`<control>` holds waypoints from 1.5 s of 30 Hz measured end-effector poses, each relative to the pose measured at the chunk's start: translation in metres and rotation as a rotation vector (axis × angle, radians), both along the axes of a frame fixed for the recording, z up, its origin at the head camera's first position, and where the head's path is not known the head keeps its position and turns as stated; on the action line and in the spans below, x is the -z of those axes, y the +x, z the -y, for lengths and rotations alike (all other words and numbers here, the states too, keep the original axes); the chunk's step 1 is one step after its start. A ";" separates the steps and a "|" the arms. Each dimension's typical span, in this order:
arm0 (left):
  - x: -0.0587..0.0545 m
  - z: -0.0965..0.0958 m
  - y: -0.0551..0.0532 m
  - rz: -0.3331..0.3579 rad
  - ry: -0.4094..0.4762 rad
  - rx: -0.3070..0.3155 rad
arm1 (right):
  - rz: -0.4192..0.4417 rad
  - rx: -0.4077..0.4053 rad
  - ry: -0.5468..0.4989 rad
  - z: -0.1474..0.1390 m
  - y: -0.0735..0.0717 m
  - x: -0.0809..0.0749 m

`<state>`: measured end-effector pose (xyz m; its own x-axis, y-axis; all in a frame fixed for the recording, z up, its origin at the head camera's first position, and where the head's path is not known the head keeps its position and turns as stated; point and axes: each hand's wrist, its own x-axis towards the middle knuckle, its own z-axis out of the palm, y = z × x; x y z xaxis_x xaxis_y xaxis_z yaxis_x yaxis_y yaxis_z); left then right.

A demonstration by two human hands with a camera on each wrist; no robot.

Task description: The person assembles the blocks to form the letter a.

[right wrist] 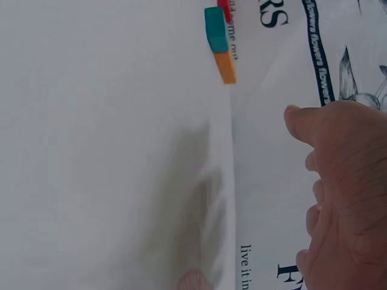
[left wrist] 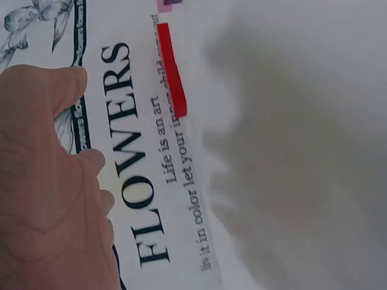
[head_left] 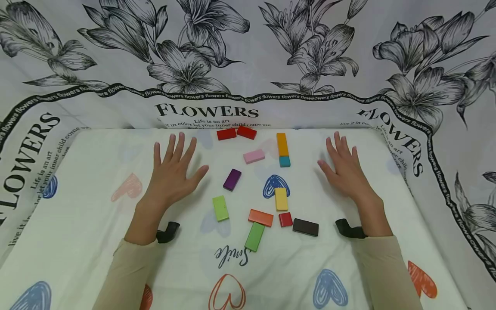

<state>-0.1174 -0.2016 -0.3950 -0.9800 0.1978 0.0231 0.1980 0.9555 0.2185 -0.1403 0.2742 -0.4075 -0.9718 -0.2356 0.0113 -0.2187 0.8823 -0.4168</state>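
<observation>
My left hand (head_left: 170, 174) is held over the left part of the cloth with fingers spread, holding nothing. The right hand (head_left: 346, 172) hovers on the other side, its fingers also straight and holding nothing. Between them lie coloured blocks: a purple block (head_left: 232, 179) and a light green block (head_left: 220, 208) nearer the left hand, a pink block (head_left: 254, 156) in the middle. Closest to the right hand are an orange-yellow block (head_left: 282, 144) touching a teal block (head_left: 284, 161), and a yellow block (head_left: 281, 199). Two red blocks (left wrist: 172, 72) show beyond the left hand in its wrist view.
Toward the front lie an orange block (head_left: 260, 218), a green block (head_left: 254, 237) touching it, a small red block (head_left: 285, 219) and a black block (head_left: 305, 227). The white cloth (head_left: 186, 275) has printed hearts; a flower-printed sheet (head_left: 255, 77) stands behind. Black wrist mounts (head_left: 168, 232) sit by both sleeves.
</observation>
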 end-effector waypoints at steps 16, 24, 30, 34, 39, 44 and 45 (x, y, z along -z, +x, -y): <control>-0.014 -0.061 -0.036 -0.039 -0.053 0.162 | 0.048 -0.084 -0.026 0.037 -0.001 -0.004; -0.023 -0.110 -0.064 -0.011 -0.134 0.266 | 0.058 -0.127 0.038 0.052 -0.004 -0.009; -0.032 -0.140 -0.078 0.046 -0.152 0.304 | 0.100 -0.167 0.068 0.062 -0.010 -0.015; -0.030 -0.155 -0.083 0.087 -0.162 0.336 | 0.119 -0.190 0.047 0.070 -0.012 -0.016; -0.024 -0.170 -0.087 0.156 -0.177 0.373 | 0.147 -0.191 0.025 0.075 -0.015 -0.012; -0.022 -0.180 -0.088 0.190 -0.161 0.398 | 0.195 -0.210 0.026 0.077 -0.017 -0.006; -0.021 -0.181 -0.089 0.192 -0.160 0.399 | 0.200 -0.216 0.029 0.077 -0.017 -0.005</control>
<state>-0.2059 -0.0205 -0.3738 -0.8101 0.5465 -0.2122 0.5273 0.8374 0.1435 -0.1572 0.1970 -0.4026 -0.8812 -0.4350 -0.1851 -0.3191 0.8362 -0.4460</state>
